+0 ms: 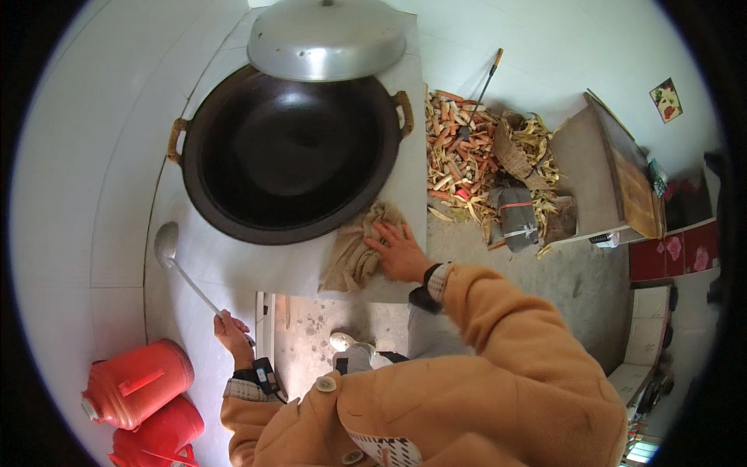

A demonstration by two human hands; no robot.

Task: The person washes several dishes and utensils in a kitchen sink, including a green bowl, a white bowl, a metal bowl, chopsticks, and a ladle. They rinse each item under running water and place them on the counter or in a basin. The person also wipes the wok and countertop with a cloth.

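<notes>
My left hand (233,335) grips the handle of a metal ladle (167,240), whose bowl lies over the pale stove top (227,262) to the left of a large black wok (292,152). Spread on a crumpled beige cloth (353,257) is my right hand (400,252), fingers apart, at the front right of the wok. The cloth touches the wok's rim or lies right against it. Nothing but dark metal shows inside the wok. A domed aluminium lid (327,44) stands behind it and overlaps its far rim.
Two red thermos flasks (143,382) stand at the lower left. Right of the stove, corn cobs (452,146) and husks cover the floor, with a long-handled tool (485,87) among them. A bundle tied with string (516,219) sits before a wooden cabinet (595,169).
</notes>
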